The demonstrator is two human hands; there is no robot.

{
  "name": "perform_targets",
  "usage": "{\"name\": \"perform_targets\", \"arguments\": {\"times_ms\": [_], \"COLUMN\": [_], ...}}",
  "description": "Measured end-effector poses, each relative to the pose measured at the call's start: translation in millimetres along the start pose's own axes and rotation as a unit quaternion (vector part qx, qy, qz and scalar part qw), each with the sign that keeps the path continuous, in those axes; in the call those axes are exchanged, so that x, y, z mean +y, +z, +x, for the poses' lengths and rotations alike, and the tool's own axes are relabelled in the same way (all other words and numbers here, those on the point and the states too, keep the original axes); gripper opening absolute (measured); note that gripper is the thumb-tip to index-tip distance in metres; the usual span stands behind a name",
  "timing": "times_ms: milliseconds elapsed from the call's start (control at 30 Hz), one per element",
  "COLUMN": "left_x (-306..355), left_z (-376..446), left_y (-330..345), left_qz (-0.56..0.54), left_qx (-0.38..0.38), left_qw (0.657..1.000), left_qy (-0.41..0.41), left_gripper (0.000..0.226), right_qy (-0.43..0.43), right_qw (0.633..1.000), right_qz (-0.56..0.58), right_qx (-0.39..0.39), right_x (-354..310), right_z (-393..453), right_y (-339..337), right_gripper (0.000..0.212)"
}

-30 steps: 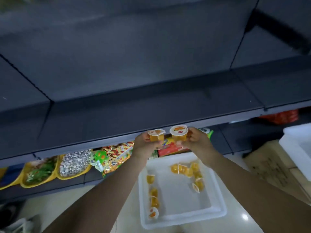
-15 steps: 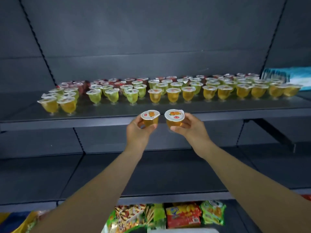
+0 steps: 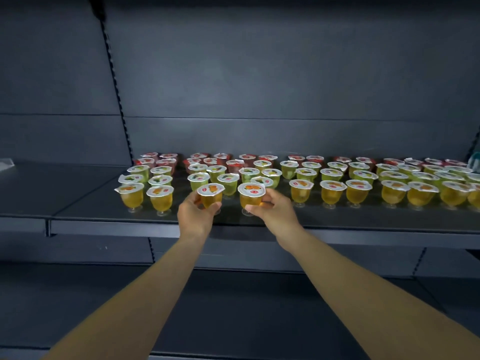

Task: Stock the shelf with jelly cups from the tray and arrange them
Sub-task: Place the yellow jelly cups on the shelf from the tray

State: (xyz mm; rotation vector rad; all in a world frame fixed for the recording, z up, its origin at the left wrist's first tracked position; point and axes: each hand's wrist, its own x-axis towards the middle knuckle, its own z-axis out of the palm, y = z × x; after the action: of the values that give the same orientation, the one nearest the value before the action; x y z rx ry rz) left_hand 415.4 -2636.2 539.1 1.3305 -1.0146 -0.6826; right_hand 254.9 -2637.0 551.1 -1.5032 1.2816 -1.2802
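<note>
The dark grey shelf (image 3: 109,216) carries rows of jelly cups: red ones (image 3: 246,157) at the back, green ones (image 3: 198,179) in the middle, orange ones (image 3: 301,189) along the front. My left hand (image 3: 196,214) grips one orange jelly cup (image 3: 211,194) at the front row, its base down near the shelf. My right hand (image 3: 272,207) grips a second orange jelly cup (image 3: 250,194) just to its right, the foot touching or almost touching the shelf. Both sit in a gap in the front row. The tray is out of view.
Bare shelf surface lies to the left of the cups (image 3: 65,188). A lower empty shelf (image 3: 246,302) runs under my forearms. A slotted upright (image 3: 114,81) divides the back panel. Something teal (image 3: 475,162) shows at the far right edge.
Both hands rose from the tray to the shelf and moved forward, bringing the two orange cups down into the gap in the front row. My view tilted up, so the tray left the frame.
</note>
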Motion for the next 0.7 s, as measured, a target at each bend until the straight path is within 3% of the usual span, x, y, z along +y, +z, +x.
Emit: {"name": "perform_targets", "arguments": {"times_ms": [200, 500, 700], "left_x": [-20.9, -31.8, -29.1], "left_z": [40.4, 40.6, 9.1], "left_y": [-15.3, -16.9, -30.1], "left_qz": [0.038, 0.125, 0.187], "left_qx": [-0.027, -0.028, -0.052], "left_qw": [0.999, 0.985, 0.969], "left_qy": [0.013, 0.117, 0.154], "left_gripper": [0.037, 0.036, 0.052], "right_qy": [0.008, -0.001, -0.06], "right_qw": [0.997, 0.993, 0.979], "right_qz": [-0.07, -0.113, -0.176], "right_qx": [0.022, 0.034, 0.083], "right_x": [10.3, 14.1, 20.3], "right_z": [25.3, 30.4, -0.1], "right_y": [38.2, 41.4, 15.6], "right_gripper": [0.036, 0.035, 0.055]}}
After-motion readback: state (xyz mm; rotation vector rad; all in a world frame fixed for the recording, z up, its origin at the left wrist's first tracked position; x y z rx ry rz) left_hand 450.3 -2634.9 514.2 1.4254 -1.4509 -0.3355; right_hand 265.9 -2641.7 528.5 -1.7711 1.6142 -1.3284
